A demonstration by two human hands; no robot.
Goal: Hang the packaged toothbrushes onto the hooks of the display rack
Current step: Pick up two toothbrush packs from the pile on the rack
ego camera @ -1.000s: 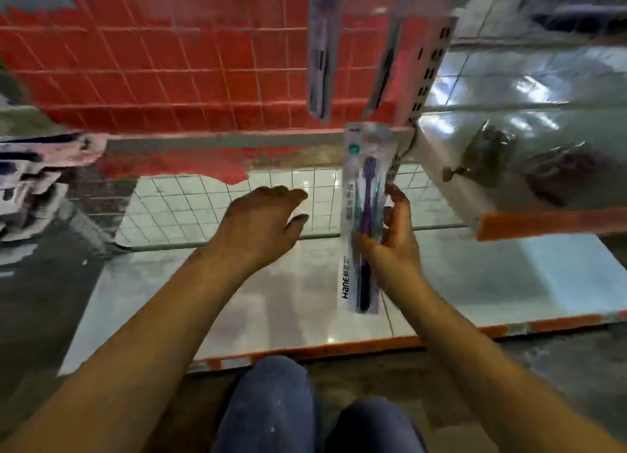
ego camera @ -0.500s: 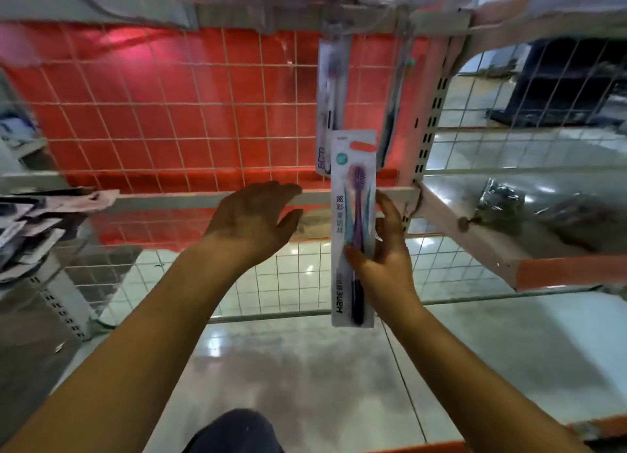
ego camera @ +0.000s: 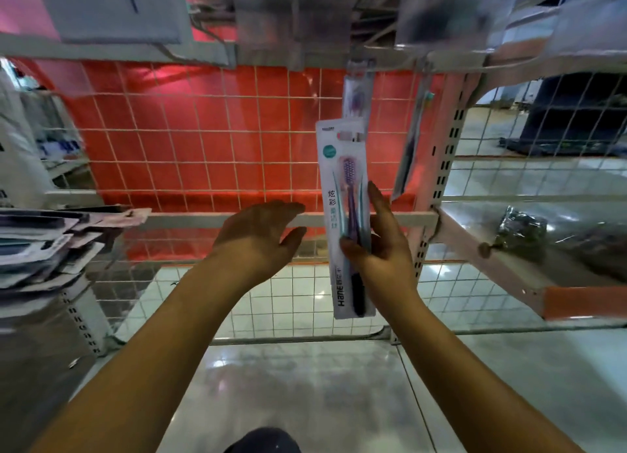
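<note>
Toothbrush pack (ego camera: 346, 215), upright in our right hand (ego camera: 383, 249), sits just in front of the red mesh back panel (ego camera: 203, 147), its top edge just below the pack already hanging (ego camera: 356, 93) under the upper shelf rail. We judge it light and thin: a flat card with a clear blister, stiff along its length but easy to bend or crease at the hang slot near the top. The glossy face could slide, so we would hold it at the lower middle by the edges, leaving the slot free for the hook. Our right grip grasps it that way, thumb across the front, fingers extended up the right edge behind, forearm raised. Our left hand (ego camera: 261, 235) hovers released beside it, fingers relaxed, touching nothing. More packs (ego camera: 44, 242) lie stacked at left.
</note>
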